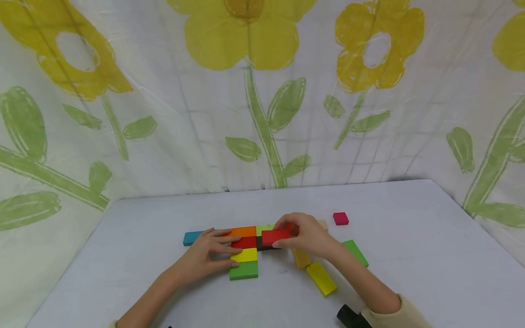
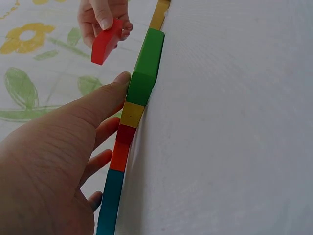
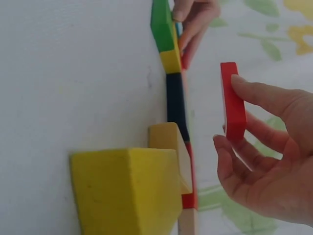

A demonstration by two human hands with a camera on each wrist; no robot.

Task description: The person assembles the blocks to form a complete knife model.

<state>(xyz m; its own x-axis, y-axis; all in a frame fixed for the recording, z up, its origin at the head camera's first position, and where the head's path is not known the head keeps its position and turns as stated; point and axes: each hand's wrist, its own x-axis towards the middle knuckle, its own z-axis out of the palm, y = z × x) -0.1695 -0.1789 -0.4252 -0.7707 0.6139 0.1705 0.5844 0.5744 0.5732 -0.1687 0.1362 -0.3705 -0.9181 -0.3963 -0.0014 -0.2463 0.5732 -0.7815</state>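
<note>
My left hand [image 1: 201,255] rests with outstretched fingers along the left side of a flat group of wooden blocks. Its fingertips touch an orange block [image 1: 242,232], a red block [image 1: 247,243] and a yellow block [image 1: 247,255], while the thumb meets a green block [image 1: 244,270] nearest me. A blue block [image 1: 192,238] lies at the group's left end. Between thumb and fingers my right hand [image 1: 309,237] pinches another red block [image 3: 233,100], held above the table over a black block [image 3: 177,103]. A lime block [image 1: 264,228] lies behind it, partly covered.
Right of the group lie a tan block [image 1: 301,258], a bright yellow block [image 1: 322,279] and a green block [image 1: 356,252] partly behind the right forearm. Farther back is a small crimson block [image 1: 341,218]. A flower-printed curtain [image 1: 164,150] hangs behind the white table [image 1: 430,255].
</note>
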